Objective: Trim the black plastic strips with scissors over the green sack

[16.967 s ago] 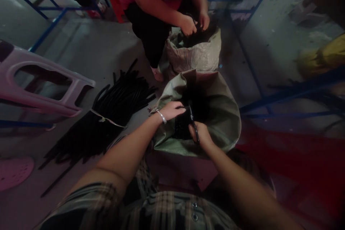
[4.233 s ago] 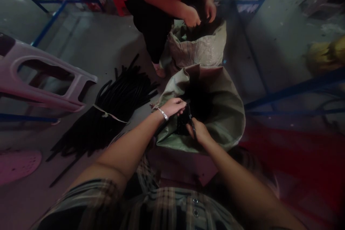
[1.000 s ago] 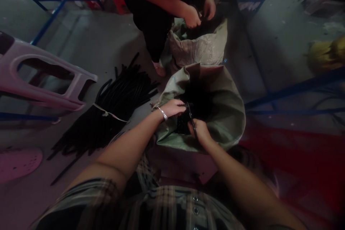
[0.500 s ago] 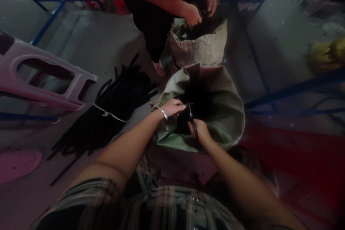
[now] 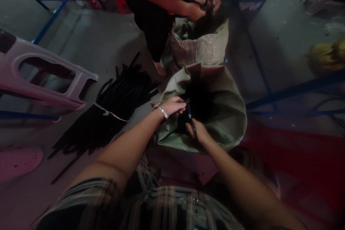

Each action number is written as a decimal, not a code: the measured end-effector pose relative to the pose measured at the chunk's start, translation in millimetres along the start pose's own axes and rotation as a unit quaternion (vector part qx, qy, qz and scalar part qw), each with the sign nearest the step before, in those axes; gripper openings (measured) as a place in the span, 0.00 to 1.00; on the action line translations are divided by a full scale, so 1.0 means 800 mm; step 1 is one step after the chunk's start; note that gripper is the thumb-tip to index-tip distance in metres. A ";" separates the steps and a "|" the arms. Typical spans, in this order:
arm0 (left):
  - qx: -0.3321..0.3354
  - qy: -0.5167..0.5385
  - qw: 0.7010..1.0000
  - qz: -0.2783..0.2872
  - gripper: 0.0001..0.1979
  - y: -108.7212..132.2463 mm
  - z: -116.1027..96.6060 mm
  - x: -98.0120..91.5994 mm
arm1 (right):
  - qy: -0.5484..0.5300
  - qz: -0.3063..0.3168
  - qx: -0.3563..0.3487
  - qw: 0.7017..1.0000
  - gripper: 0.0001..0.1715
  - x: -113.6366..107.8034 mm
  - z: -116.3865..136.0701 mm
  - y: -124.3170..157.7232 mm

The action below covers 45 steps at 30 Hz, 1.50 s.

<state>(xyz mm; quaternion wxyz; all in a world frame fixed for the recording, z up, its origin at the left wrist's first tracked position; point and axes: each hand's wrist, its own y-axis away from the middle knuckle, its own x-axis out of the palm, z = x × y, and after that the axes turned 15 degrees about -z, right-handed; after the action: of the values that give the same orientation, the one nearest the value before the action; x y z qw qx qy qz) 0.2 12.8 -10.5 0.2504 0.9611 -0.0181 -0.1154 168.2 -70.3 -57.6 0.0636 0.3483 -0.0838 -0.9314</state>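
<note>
Left hand [image 5: 172, 106] and right hand [image 5: 198, 132] close together, both clamped on black tubing [image 5: 184, 122] in the mouth of a green woven sack [image 5: 229, 115], with bundled black tubes [image 5: 115, 115] on the floor left of the hands and a co-worker's hand [image 5: 193, 10] at a second sack [image 5: 199, 48] beyond them.

Dim grey concrete floor [image 5: 88, 36] spreads throughout, with blue metal frames [image 5: 50, 21] at 10 and 2 o'clock. A pale plastic stool [image 5: 54, 95] lies on its side at 9 o'clock, a yellow bundle [image 5: 326, 55] sits at 3, and a red sheet [image 5: 296, 151] at 4.
</note>
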 end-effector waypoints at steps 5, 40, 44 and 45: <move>0.009 -0.020 0.999 0.029 0.07 0.006 -0.002 0.000 | 0.020 0.015 -0.008 1.000 0.13 -0.002 0.004 0.000; 0.021 -0.140 0.990 0.027 0.06 0.002 0.000 -0.010 | -0.041 -0.070 0.041 0.996 0.20 0.005 -0.004 0.001; 0.023 -0.146 0.989 0.004 0.08 0.005 -0.002 -0.012 | -0.039 -0.088 0.053 0.994 0.20 0.004 -0.005 -0.003; 0.026 -0.137 0.990 0.004 0.09 0.004 -0.001 -0.012 | -0.033 -0.082 0.057 0.994 0.20 0.004 -0.005 -0.004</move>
<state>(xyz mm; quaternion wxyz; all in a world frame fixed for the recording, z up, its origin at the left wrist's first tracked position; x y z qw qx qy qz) -8.7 11.1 -5.9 0.2206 0.9423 -0.0595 -0.2447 168.7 -68.2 -63.3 -0.0361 0.3257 -0.1097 -0.9384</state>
